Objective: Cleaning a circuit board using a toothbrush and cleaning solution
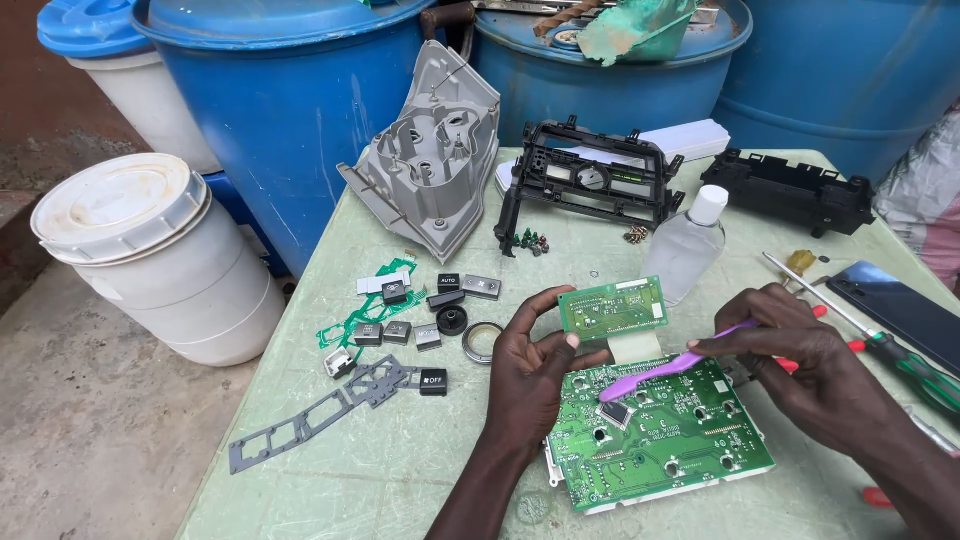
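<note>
At frame centre, a pale green desk (330,470) is ringed by blue plastic barrels (290,110). A small green circuit board (612,307) is pinched by the left hand (530,375); a purple plastic brush (665,368) is gripped by the right hand (810,365).

Large green circuit board (665,435), lower centre: glossy lacquer, small silver solder points. Smaller green circuit board (613,307) just above: same sheen. Purple brush handle (670,367): smooth plastic. Counter (400,470): pale green, matt, scuffed. Grey housing (430,160), upper centre: dull moulded plastic. Black frame (585,185): matt plastic. Clear bottle (685,250): glossy plastic, white cap. Blue drums (290,120), top: smooth plastic, scratched. Dark phone (900,310), right edge: glassy, reflective.
</note>
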